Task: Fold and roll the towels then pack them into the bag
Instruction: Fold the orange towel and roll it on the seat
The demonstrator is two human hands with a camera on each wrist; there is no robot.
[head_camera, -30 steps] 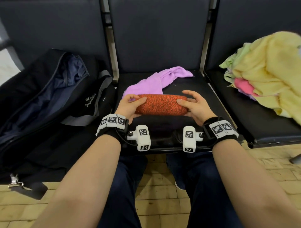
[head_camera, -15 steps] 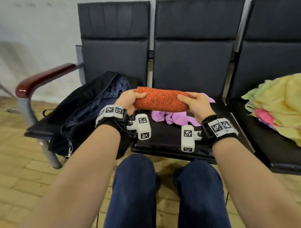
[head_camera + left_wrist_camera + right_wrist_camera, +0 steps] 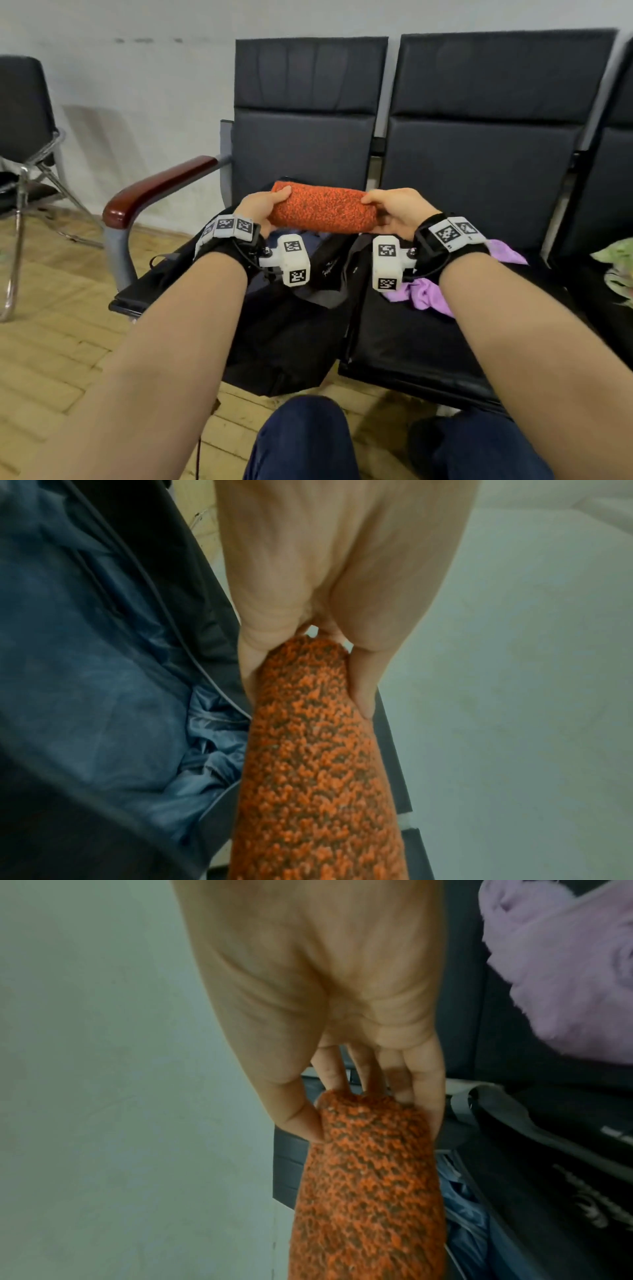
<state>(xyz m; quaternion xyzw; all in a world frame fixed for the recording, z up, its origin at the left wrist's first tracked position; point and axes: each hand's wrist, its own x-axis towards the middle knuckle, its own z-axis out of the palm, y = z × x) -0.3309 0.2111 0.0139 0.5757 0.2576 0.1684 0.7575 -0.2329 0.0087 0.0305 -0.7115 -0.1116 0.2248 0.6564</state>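
Now gripping one rolled orange towel [image 3: 322, 211] endwise, left hand [image 3: 257, 208] and right hand [image 3: 397, 210] pinching, hovering over one black bag [image 3: 287, 329], shifted leftward from the middle seat, one purple towel [image 3: 428, 294] lying at four o'clock.

The orange-and-brown flecked towel [image 3: 322, 211] is rolled into a tight cylinder, lying level in the air above the open black bag [image 3: 291, 329] (its blue lining shows inside). The bag sits on the left seat. A crumpled purple towel [image 3: 428, 294] lies on the middle seat, just beside the bag.
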